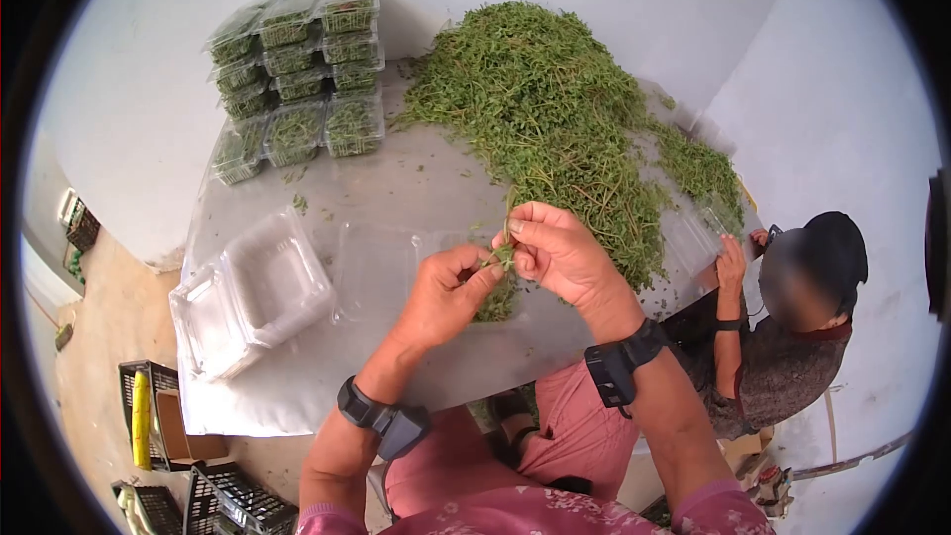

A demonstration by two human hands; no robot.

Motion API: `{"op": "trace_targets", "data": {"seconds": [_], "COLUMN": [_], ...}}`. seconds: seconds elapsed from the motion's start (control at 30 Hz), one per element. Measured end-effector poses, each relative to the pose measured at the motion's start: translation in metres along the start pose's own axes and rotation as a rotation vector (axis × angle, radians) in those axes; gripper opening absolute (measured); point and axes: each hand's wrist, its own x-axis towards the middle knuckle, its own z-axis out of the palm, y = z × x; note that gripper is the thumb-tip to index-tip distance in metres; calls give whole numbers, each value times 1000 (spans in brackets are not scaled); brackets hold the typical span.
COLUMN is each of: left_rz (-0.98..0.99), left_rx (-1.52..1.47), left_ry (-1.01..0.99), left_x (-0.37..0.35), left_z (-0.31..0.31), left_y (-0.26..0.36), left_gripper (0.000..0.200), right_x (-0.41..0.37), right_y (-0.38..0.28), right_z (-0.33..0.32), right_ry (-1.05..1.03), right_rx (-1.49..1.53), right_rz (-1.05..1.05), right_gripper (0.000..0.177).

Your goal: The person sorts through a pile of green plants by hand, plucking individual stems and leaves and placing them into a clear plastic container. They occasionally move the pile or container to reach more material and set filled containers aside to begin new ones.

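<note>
My left hand [446, 292] is closed, thumb and fingers pinching the leafy end of a green sprig [501, 257]. My right hand [563, 253] pinches the same sprig by its stem, which pokes up above the fingertips. Both hands are raised over an open clear plastic clamshell box [381, 267]; its flat lid lies to the left, and some cut greens [495, 309] show beneath my hands. My hands hide most of the part with the greens. A large heap of leafy green stems [540, 89] rises just beyond my right hand.
Filled clear boxes [295, 129] are stacked at the back left of the table [416, 386]. A nested stack of open clear boxes [282, 282] lies at the left edge. A co-worker [792, 337] sits at right, hands near another box. Black crates [149, 416] stand on the floor.
</note>
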Motion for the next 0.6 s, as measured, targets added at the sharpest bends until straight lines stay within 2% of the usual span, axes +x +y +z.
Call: {"op": "trace_targets", "data": {"seconds": [0.13, 0.23, 0.33, 0.43, 0.6], "left_rz": [-61, -23, 15, -31, -68], "left_rx": [-11, -83, -95, -94, -12], "left_ry": [-23, 62, 63, -41, -70], "left_x": [0, 2, 2, 1, 1], "left_z": [0, 2, 2, 3, 3], "left_y": [2, -3, -2, 7, 5], "left_gripper": [8, 10, 17, 20, 14], "right_x": [0, -1, -3, -2, -1], "right_y": [2, 3, 3, 7, 12], "right_z": [-9, -11, -13, -12, -9], "right_ry": [8, -17, -52, -107, -113], "right_rx": [100, 140, 155, 158, 119], "right_rz": [3, 23, 34, 24, 9], "right_gripper": [15, 22, 25, 23, 22]}}
